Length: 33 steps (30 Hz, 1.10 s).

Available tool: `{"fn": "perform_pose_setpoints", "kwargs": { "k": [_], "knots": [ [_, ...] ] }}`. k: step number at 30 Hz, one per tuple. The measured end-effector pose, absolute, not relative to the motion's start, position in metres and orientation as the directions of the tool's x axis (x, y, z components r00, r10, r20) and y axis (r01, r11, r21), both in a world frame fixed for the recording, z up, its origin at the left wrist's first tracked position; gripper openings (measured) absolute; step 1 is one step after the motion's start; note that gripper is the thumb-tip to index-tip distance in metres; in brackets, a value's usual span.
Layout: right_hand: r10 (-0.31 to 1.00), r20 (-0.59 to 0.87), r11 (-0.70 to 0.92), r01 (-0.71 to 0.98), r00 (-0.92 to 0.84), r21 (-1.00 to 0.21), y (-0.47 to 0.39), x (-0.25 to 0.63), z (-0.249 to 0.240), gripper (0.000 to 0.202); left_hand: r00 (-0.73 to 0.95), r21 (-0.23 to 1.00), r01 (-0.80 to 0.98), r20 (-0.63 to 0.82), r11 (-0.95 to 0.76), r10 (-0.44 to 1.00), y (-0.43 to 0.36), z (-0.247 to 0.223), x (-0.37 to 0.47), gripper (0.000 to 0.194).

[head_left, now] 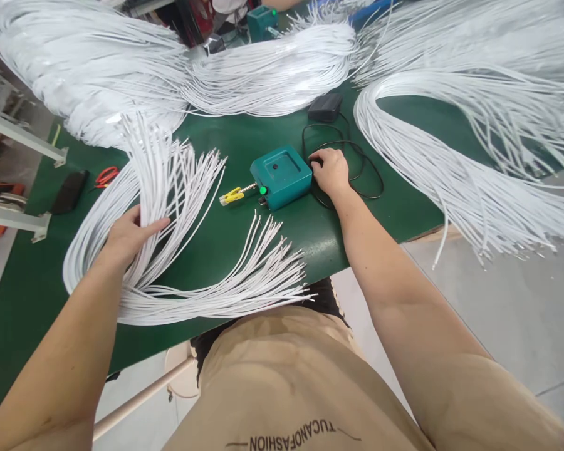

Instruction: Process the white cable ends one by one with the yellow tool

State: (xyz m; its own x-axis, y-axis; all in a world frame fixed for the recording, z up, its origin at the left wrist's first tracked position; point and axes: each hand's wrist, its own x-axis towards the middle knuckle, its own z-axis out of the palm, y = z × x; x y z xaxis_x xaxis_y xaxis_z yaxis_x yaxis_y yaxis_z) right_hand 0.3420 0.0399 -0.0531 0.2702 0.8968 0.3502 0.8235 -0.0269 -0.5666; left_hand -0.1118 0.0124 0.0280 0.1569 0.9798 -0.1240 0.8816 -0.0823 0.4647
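Note:
My left hand (130, 235) is wrapped round part of a bent bundle of white cables (153, 181), its thumb stretched across the strands. Some of their cut ends point up and right; others fan out along the table's near edge. My right hand (331, 169) is at the right end of a teal box-shaped device (282, 176), fingers curled in beside a black cord (376, 181). What those fingertips grip, if anything, is hidden. From the device's left side a metal shaft with a yellow tip (232, 196) sticks out, next to a green button (263, 190).
More white cable bundles (272, 69) lie along the back and hang over the right edge (474, 188) of the green table (324, 247). Behind the device sits a black pedal-like block (325, 108). Red-handled scissors (106, 176) and a dark case (70, 191) lie left. Another teal device (262, 24) stands at the back.

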Motion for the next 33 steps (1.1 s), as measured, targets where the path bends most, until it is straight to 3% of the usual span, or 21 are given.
{"fn": "perform_pose_setpoints", "kwargs": {
  "k": [2,4,7,12,15,18,21,26,30,33],
  "knots": [
    [0.898,0.348,-0.026,0.821,0.270,-0.571,0.041,0.342,-0.054,0.021,0.058,0.318,0.946,-0.001,-0.054,0.998,0.007,0.036,-0.098,0.077],
    [0.894,0.357,-0.021,0.822,0.271,-0.570,0.042,0.342,-0.056,0.022,0.136,0.206,0.964,0.154,-0.166,0.979,-0.001,0.039,-0.084,0.071],
    [0.886,0.378,-0.011,0.828,0.268,-0.561,0.043,0.343,-0.058,0.023,0.310,0.145,0.938,0.047,-0.314,0.949,-0.015,0.031,-0.067,0.053],
    [0.884,0.382,-0.016,0.834,0.269,-0.551,0.042,0.342,-0.057,0.023,0.404,-0.093,0.913,0.085,-0.396,0.911,-0.034,0.001,-0.043,0.066],
    [0.886,0.384,-0.007,0.836,0.260,-0.549,0.042,0.342,-0.057,0.024,0.300,-0.070,0.953,0.076,-0.295,0.951,-0.033,-0.006,-0.032,0.072],
    [0.879,0.400,0.005,0.836,0.258,-0.549,0.042,0.343,-0.057,0.024,0.198,-0.002,0.980,-0.036,-0.198,0.979,-0.025,-0.005,-0.026,0.066],
    [0.875,0.415,0.018,0.840,0.250,-0.543,0.043,0.345,-0.057,0.023,0.243,0.071,0.969,-0.098,-0.237,0.965,-0.020,-0.003,-0.025,0.051],
    [0.891,0.382,0.000,0.843,0.244,-0.538,0.042,0.346,-0.053,0.027,0.414,0.086,0.906,0.022,-0.414,0.910,-0.021,-0.003,-0.019,0.035],
    [0.896,0.393,0.027,0.858,0.206,-0.513,0.040,0.348,-0.048,0.028,0.363,-0.003,0.931,0.082,-0.365,0.928,-0.021,0.000,-0.013,0.044],
    [0.901,0.387,0.029,0.864,0.194,-0.502,0.040,0.350,-0.044,0.031,0.246,0.030,0.969,-0.029,-0.245,0.969,-0.017,0.004,-0.012,0.056]
  ]
}}
